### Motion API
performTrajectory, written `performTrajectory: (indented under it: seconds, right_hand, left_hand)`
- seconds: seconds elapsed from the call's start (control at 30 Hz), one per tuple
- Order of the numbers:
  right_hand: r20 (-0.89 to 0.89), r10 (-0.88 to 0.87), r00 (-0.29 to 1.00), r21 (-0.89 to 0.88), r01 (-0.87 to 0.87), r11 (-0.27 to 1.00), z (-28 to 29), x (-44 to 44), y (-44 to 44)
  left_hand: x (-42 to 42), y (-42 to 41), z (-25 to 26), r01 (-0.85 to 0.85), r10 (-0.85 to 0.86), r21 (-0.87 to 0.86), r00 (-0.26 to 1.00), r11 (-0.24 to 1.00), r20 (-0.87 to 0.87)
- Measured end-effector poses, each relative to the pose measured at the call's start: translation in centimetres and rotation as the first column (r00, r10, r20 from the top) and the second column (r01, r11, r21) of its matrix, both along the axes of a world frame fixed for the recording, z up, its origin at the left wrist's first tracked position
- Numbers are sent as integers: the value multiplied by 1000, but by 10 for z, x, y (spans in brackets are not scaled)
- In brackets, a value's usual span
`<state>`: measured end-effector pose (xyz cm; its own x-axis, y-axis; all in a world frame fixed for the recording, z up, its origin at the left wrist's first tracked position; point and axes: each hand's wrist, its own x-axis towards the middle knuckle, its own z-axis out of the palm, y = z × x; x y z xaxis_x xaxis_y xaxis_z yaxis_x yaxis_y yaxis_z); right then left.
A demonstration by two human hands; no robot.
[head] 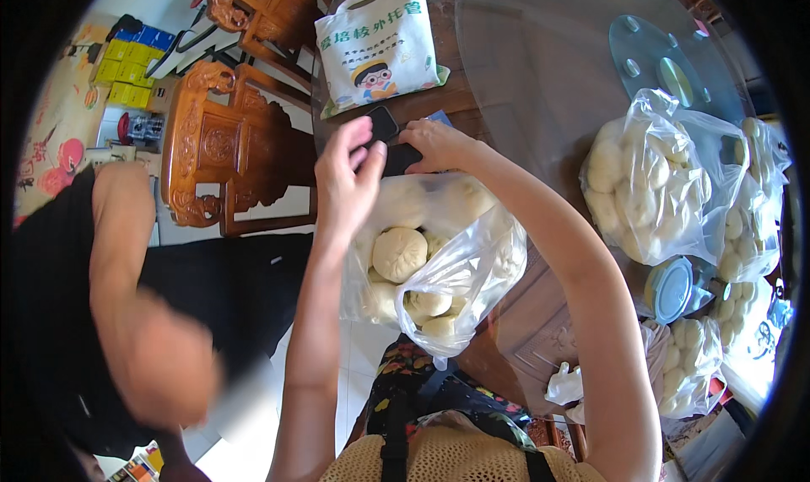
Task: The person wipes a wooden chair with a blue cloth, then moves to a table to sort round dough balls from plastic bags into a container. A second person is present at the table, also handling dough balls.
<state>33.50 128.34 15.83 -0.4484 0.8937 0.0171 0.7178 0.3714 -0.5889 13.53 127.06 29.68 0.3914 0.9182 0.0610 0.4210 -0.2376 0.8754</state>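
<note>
A clear plastic bag of pale steamed buns (400,255) stands in front of me at the table's edge, its handles loose on the near side. Beyond it, my right hand (440,145) curls its fingers and thumb around the side of a flat black object (402,159). My left hand (348,178) is raised with the fingers apart and holds nothing. Just past its fingertips lies a dark-screened device (383,125), probably a smartphone, partly covered by the hand. A small blue item (440,117) shows behind my right hand.
A white printed cloth bag (383,45) lies at the far side. More bagged buns (623,184) and a lidded container (672,289) occupy the right. A glass turntable (538,58) covers the table. Carved wooden chairs (218,143) and a person in black (221,292) are at left.
</note>
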Motion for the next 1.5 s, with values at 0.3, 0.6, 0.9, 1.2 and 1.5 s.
performTrajectory:
  seconds: [0.3,0.6,0.9,1.2,1.5]
  right_hand:
    - [179,-74,981,16,72,997,-26,26,15]
    - [433,-88,897,-104,147,984,9,3,8]
    - [380,-284,880,169,236,957,37,8,-49]
    - [89,-642,762,-16,645,764,144,130,-116]
    - [-145,-978,151,-403,893,198,130,200,-107]
  left_hand:
    - [-56,128,-191,204,-3,182,674,962,-738]
    - [-51,142,-156,253,-81,132,686,958,-723]
    - [-43,117,-107,557,-307,172,659,812,-687]
    - [89,169,-72,277,-211,-299,949,913,235]
    - [267,243,-155,18,340,-723,874,691,347]
